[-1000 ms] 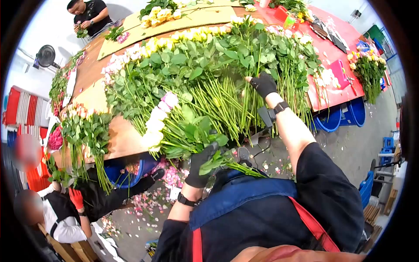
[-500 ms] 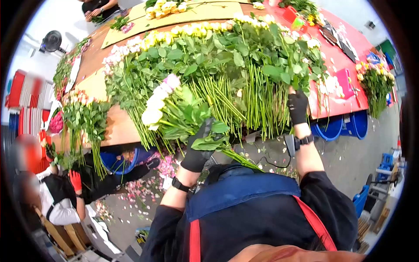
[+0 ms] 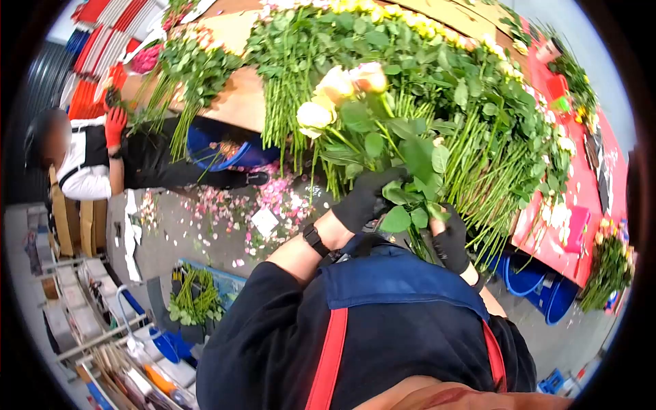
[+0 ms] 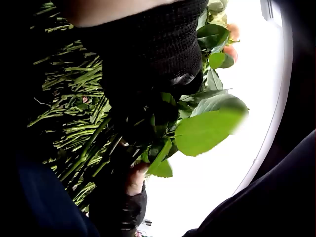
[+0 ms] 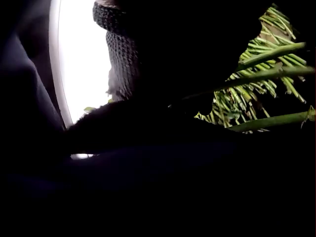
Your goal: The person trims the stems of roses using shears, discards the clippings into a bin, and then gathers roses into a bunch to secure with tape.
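Rose bunch in left hand, right hand at leaves.

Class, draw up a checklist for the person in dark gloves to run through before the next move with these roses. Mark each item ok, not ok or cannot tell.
1. Left hand gripping the rose bunch: ok.
2. Right hand beside the lower stems: ok.
3. Right hand's grip firm: cannot tell.
4. Rose heads together at one end: ok.
5. Stem ends level: cannot tell, out of sight.
6. Floor free of petals: not ok, many scattered.
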Tool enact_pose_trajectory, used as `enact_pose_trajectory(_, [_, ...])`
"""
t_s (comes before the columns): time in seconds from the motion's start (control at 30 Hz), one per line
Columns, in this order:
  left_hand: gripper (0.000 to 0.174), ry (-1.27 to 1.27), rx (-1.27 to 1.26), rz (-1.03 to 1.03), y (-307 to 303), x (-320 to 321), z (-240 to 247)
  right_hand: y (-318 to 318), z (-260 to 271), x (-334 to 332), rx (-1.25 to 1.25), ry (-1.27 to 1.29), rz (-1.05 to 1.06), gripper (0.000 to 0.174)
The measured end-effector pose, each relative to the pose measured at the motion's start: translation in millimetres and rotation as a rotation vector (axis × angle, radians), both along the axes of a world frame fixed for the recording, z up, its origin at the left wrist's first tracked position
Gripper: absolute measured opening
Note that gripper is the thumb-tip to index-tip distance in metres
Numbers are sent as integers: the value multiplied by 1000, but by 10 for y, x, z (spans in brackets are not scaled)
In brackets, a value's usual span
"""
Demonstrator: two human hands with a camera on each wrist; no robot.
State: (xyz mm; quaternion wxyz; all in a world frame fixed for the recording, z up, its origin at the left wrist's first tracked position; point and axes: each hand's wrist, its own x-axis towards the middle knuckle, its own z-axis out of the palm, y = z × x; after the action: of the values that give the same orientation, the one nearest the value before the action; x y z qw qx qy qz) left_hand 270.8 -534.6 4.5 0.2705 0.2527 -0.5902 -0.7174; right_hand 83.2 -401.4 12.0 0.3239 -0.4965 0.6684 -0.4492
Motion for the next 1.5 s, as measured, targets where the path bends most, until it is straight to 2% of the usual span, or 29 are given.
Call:
enact_pose_trajectory(0.03, [34, 32, 30, 44, 32, 17, -64, -15, -81, -15, 117, -239, -59, 27])
enact_pose_trajectory(0.1, [35, 103, 85, 114, 48, 56, -82, -38, -12, -50, 303, -401, 60, 30])
enact_pose_trajectory(0.13, [35, 90, -133, 114, 20, 130, -51, -73, 64, -12, 318, -397, 84, 29])
enact_pose_trajectory(0.23, [39, 60, -48, 1, -77, 335, 47, -214, 234, 174, 347, -402, 108, 27])
enact_pose_trajectory(0.27, [40, 40, 85, -29, -108, 415, -146, -247, 250, 248, 340, -421, 84, 27])
enact_pose_trajectory(0.33, [39, 201, 548, 20, -163, 536, 83, -320, 255, 439, 314, -495, 8, 23])
enact_pose_trajectory(0.37, [39, 274, 786, 40, -191, 615, 185, -377, 250, 546, 244, -406, 47, 20])
enact_pose_trajectory(0.43, [40, 270, 484, -32, -313, 802, 132, -500, 189, 801, 148, -126, 84, 17])
enact_pose_trajectory(0.47, [39, 257, 461, 1, -345, 913, 106, -589, 185, 937, 149, -206, 52, 18])
enact_pose_trajectory(0.5, [38, 243, 437, 37, -391, 1014, 142, -679, 201, 1034, 131, -89, 114, 16])
enact_pose_trajectory(0.53, [38, 248, 614, 66, -445, 1100, 113, -759, 199, 1133, 179, -145, 138, 18])
enact_pose_trajectory(0.57, [38, 350, 672, -40, -523, 1172, 63, -826, 178, 1203, 228, -202, 163, 19])
enact_pose_trajectory(0.6, [39, 454, 728, -146, -628, 1231, -19, -856, -63, 1163, 165, -14, 282, 24])
enact_pose_trajectory(0.63, [39, 464, 740, -80, -660, 1294, -226, -972, 6, 1182, 156, -96, 296, 30])
enact_pose_trajectory(0.67, [39, 474, 749, -14, -692, 1357, -433, -1164, 84, 1041, 350, -23, 465, 33])
enact_pose_trajectory(0.7, [38, 496, 899, 56, -704, 1482, -2, -1376, 332, 1023, 341, -172, 339, 37])
enact_pose_trajectory(0.73, [39, 394, 875, 118, -734, 1537, 141, -1597, -98, 769, 90, 84, 258, 38])
enact_pose_trajectory(0.77, [40, 293, 847, 182, -760, 1596, 188, -1883, 277, 721, 317, 77, 41, 36])
enact_pose_trajectory(0.83, [40, 366, 938, 195, -832, 1809, -56, -2340, 5, 407, 261, 689, -276, 34])
enact_pose_trajectory(0.87, [39, 382, 916, 208, -877, 1876, -158, -2491, -187, 286, 302, 793, -277, 34])
enact_pose_trajectory(0.9, [39, 345, 780, 160, -927, 1977, -579, -2619, -380, 185, 341, 897, -277, 34])
enact_pose_trajectory(0.93, [39, 316, 821, 234, -945, 2016, -403, -2719, -528, 117, 415, 815, -281, 34])
enact_pose_trajectory(1.03, [39, 287, 875, 354, -1048, 2177, -207, -2746, -627, 138, 213, 695, -521, 30])
enact_pose_trajectory(1.07, [39, 300, 874, 362, -1085, 2243, -213, -2709, -612, 143, 81, 495, -591, 26])
enact_pose_trajectory(1.17, [39, 325, 877, 375, -1168, 2377, -278, -2765, -738, 178, -77, 202, -586, 25])
enact_pose_trajectory(1.3, [39, 340, 879, 373, -1268, 2406, -333, -3050, -928, 313, 287, 460, -488, 38])
enact_pose_trajectory(1.33, [39, 344, 873, 369, -1286, 2402, -337, -3035, -902, 395, 206, 601, -396, 38])
enact_pose_trajectory(1.43, [39, 360, 871, 343, -1351, 2358, -342, -3046, -967, 359, 236, 673, -427, 33])
enact_pose_trajectory(1.5, [40, 369, 867, 318, -1392, 2318, -355, -2856, -751, 370, -18, 651, -556, 29])
